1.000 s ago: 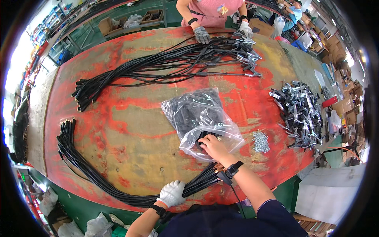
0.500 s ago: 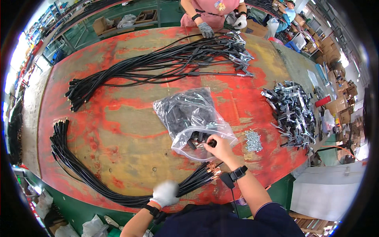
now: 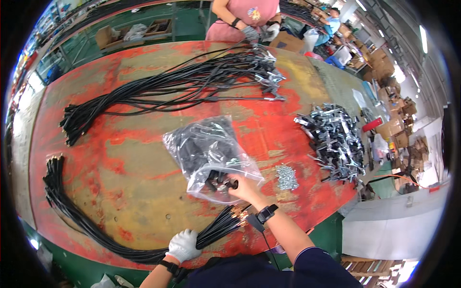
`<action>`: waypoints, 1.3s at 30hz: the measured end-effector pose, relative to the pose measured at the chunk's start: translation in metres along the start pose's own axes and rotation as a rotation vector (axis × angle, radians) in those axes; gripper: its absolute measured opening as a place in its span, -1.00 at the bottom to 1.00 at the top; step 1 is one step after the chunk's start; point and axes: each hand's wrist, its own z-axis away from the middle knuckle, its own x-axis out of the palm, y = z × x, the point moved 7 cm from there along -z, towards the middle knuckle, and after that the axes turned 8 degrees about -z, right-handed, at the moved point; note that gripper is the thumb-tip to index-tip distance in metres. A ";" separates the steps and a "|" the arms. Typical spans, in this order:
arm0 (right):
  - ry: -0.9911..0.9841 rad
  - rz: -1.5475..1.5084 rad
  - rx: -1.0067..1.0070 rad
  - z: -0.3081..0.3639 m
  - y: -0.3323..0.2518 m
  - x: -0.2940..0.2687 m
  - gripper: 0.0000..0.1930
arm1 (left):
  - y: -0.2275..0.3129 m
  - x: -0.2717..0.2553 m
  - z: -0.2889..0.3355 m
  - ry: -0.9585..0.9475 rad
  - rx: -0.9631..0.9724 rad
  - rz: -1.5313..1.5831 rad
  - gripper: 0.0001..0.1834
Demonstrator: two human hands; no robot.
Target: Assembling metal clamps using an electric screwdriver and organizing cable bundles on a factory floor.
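My left hand (image 3: 184, 246), in a white knitted glove, rests with curled fingers on a bundle of black cables (image 3: 129, 253) along the near table edge. Copper-coloured ends (image 3: 238, 216) stick out at the bundle's right. My bare right hand (image 3: 246, 189) is at the mouth of a clear plastic bag (image 3: 201, 144) full of black tube-like sleeves (image 3: 211, 182). Its thumb and fingers pinch a short black sleeve (image 3: 233, 184), partly hidden by the fingers. Right of the bag lies a small heap of silvery screws (image 3: 286, 177).
A large pile of metal clamps with black grips (image 3: 336, 143) covers the table's right side. Finished-looking cables with clamps (image 3: 158, 89) lie across the far side. Beyond them a person in a pink apron (image 3: 245, 19) works with gloved hands. A red object (image 3: 372, 125) lies at the right edge.
The whole view has shifted, so the table's things appear farther left. My left hand, blurred before, is now steady on the cables. My right hand stays at the bag's mouth with the sleeve.
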 end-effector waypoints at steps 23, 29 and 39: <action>0.187 -0.365 -0.175 -0.012 0.014 -0.032 -0.88 | 0.005 -0.001 -0.009 -0.034 0.027 0.025 -0.41; 0.068 0.157 0.026 -0.004 0.006 -0.014 -0.55 | 0.004 0.001 -0.010 0.037 0.058 -0.005 -0.41; -0.101 -0.119 0.051 -0.016 0.012 -0.012 -0.54 | 0.014 0.001 -0.014 0.032 0.074 0.013 -0.39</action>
